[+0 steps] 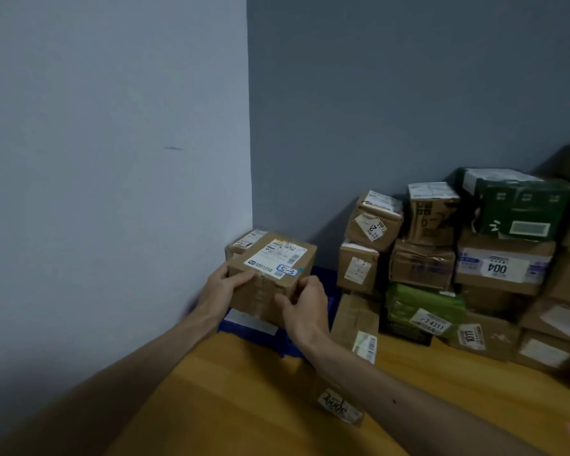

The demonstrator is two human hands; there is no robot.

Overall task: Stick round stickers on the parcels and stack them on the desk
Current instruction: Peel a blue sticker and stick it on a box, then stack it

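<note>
Brown corrugated card is what both hands are closing on: the parcel (264,292) is being held in the far left corner of the worktop (244,406), close to the pale wall (112,159). It is sitting on or just above a blue wrapped package (277,344), though whether it is fully resting there I cannot tell. The left hand (222,287) is gripping the near left corner, its fingers lying over the top edge. The right hand (305,307) is curling round the near right corner with its thumb on the front face. Clasping opposite corners is probably giving control over the box's angle, so that it is going down square. The white shipping label (275,256) is facing up with a blue-outlined handwritten mark. A small teal dot (301,270) at the label's right edge is looking like the round sticker, though it is too small to be sure. If so, the sticking is done for this one and the stacking is the step in hand. Another brown box (244,242) is standing just behind it against the wall, so this corner is seemingly serving as the place for finished parcels. It is well apart from the big heap of boxes (458,264) rising on the right, which is likely waiting its turn. The blue package underneath is looking soft, so the box may be settling unevenly and could be needing a steadying press.
</note>
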